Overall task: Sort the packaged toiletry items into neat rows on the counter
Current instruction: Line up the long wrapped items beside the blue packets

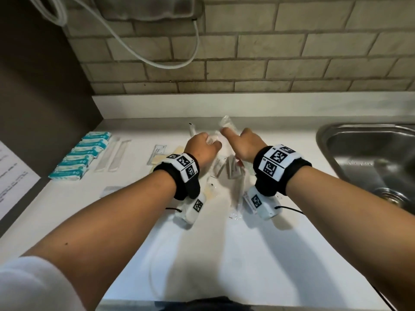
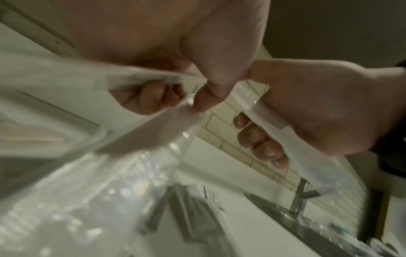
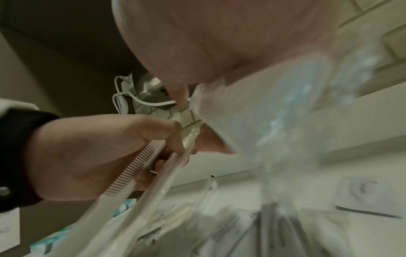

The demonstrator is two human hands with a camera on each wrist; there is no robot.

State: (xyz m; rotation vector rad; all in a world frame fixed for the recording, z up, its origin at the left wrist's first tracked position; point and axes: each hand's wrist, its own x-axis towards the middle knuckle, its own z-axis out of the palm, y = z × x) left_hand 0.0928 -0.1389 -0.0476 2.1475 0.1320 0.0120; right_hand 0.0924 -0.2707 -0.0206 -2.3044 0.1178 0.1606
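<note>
Both hands hover over a loose pile of clear-wrapped toiletry packets (image 1: pixel 226 170) in the middle of the white counter (image 1: pixel 235 254). My left hand (image 1: pixel 202 149) grips a white comb in clear wrap (image 1: pixel 210 140), whose teeth show plainly in the right wrist view (image 3: pixel 131 167). My right hand (image 1: pixel 243 144) has its fingers curled round another wrapped comb (image 2: pixel 272 120), and the wrap's end (image 1: pixel 226 123) sticks up past the thumb. At the left lies a row of several teal-and-white packets (image 1: pixel 80 156), then two long clear packets (image 1: pixel 114 156) and flat sachets (image 1: pixel 157 153).
A steel sink (image 1: pixel 370 158) is set into the counter at the right, with its tap (image 2: pixel 301 194) behind. A printed sheet (image 1: pixel 13 176) lies at the far left. One small packet (image 1: pixel 112 190) sits alone nearer me. A brick wall and a hanging cable (image 1: pixel 157 59) stand behind.
</note>
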